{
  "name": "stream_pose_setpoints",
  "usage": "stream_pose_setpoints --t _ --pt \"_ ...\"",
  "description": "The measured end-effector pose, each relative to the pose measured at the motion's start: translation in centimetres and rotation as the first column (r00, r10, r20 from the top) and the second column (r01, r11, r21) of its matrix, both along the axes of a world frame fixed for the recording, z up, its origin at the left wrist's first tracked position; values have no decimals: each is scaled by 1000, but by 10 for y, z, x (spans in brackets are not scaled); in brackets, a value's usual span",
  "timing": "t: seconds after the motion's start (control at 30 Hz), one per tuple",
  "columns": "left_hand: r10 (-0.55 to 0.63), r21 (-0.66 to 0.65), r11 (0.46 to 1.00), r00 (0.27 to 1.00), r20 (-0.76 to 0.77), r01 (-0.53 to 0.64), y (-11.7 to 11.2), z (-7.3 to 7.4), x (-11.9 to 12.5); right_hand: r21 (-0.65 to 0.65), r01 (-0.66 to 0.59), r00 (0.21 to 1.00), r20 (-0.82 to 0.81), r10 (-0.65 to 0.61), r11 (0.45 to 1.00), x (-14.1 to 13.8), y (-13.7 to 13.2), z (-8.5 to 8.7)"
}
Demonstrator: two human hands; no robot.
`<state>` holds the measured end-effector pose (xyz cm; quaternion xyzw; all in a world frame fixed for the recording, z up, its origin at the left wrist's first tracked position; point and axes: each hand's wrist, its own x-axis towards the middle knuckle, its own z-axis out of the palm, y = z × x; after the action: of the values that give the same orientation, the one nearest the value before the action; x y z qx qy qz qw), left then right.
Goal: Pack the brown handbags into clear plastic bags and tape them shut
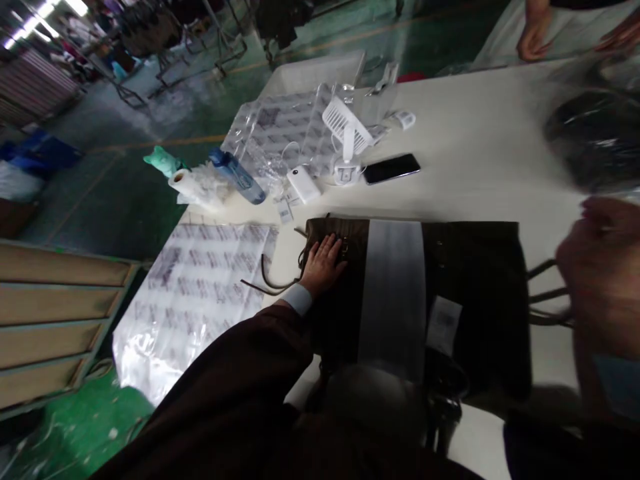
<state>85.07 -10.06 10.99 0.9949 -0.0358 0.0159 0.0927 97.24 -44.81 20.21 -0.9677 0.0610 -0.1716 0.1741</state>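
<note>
A dark folded garment lies on the white table, with a pale strip across its middle and a white tag on its right part. On the garment's upper left part, beside a small buckle, my left hand rests flat with its fingers stretched out. Thin dark cords trail from the left edge, and more cords stick out at the right. Past these right-hand cords is my right hand, smeared by motion; whether its fingers hold anything is unclear.
Printed plastic bags lie to the left and at the back. Behind the garment are a blue bottle, a white power bank, a small white fan and a phone. A plastic-wrapped dark bundle and another person's hand are at right.
</note>
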Motion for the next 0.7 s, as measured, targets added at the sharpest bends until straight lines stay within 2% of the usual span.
stream_pose_setpoints --t 0.07,0.1,0.13,0.2,0.3,0.37,0.4,0.47,0.53,0.6,0.63,0.7 --pt "-13 18 1000 999 50 13 3 6 3 -75 -201 974 87 207 977 -13 24 14" --pt "-8 29 1000 998 69 6 5 6 5 -141 -307 946 62 318 941 -18 33 12" --pt "2 37 999 997 77 -5 8 5 7 -203 -382 921 -1 390 902 -23 39 1" --pt "18 38 999 998 62 -20 17 -2 12 -296 -411 912 -147 384 862 -27 37 -37" --pt "5 15 1000 1000 22 -5 33 -19 20 -281 -333 918 -316 240 900 -18 4 -109" --pt "-23 -9 1000 1000 -14 22 42 -24 26 -247 -319 916 -327 231 915 -7 -20 -140" --pt "-40 -18 999 998 -41 39 45 -23 28 -231 -315 916 -326 232 921 -2 -27 -147" --pt "-77 -26 997 992 -99 74 47 -11 27 -196 -292 903 -381 201 936 5 -32 -141" --pt "-95 -16 995 988 -120 94 42 10 12 -181 -242 882 -450 138 953 2 -23 -116" --pt "-112 2 994 989 -95 113 32 32 -22 -199 -209 917 -380 121 957 -18 -7 -83" --pt "-122 12 992 989 -80 123 26 40 -44 -210 -204 952 -270 144 956 -35 2 -70" --pt "-165 14 986 981 -97 167 15 43 -93 -198 -261 960 -155 232 945 -78 16 -54"
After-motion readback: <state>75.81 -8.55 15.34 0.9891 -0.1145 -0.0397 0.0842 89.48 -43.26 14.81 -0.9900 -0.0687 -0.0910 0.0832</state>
